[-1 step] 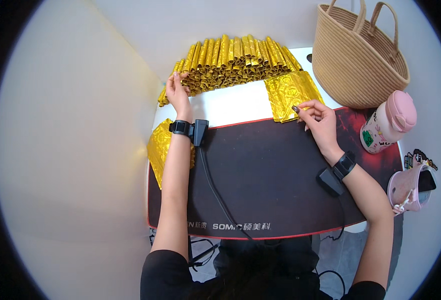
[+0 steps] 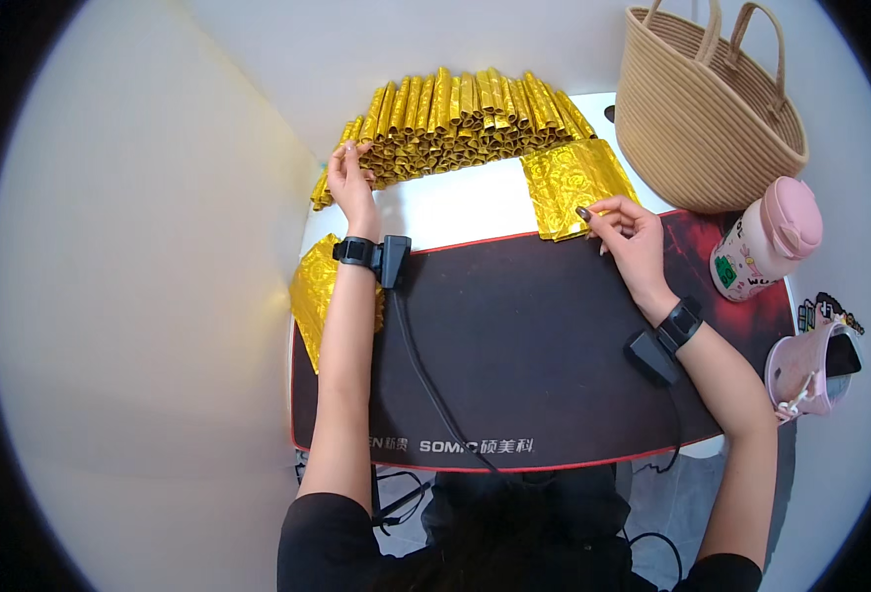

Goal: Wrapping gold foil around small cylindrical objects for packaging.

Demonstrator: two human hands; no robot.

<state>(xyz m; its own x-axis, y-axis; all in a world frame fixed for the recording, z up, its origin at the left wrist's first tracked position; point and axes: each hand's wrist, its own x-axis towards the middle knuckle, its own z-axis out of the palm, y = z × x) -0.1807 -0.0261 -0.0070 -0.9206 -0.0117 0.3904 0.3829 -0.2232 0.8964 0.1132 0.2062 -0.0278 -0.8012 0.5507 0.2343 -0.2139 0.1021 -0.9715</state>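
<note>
A long pile of gold foil rolls [image 2: 445,109] lies in layers along the back of the desk. At its left end my left hand [image 2: 352,189] curls its fingers round a roll; its fingertips partly merge with the pile. To the right of the pile is a flat stack of gold foil sheets [image 2: 575,183] with an embossed pattern. My right hand [image 2: 633,232] is closed at the near right part of this stack, thumb and forefinger pinched together over a sheet. More gold foil sheets [image 2: 312,296] lie under my left forearm, which partly covers them.
A black desk mat [image 2: 514,345] with a red edge covers the near desk. At the right stand a woven basket [image 2: 702,118], a pink-lidded bottle [image 2: 766,242] and a pink holder [image 2: 800,375] with a dark object in it. Cables [image 2: 425,380] run from black wrist devices.
</note>
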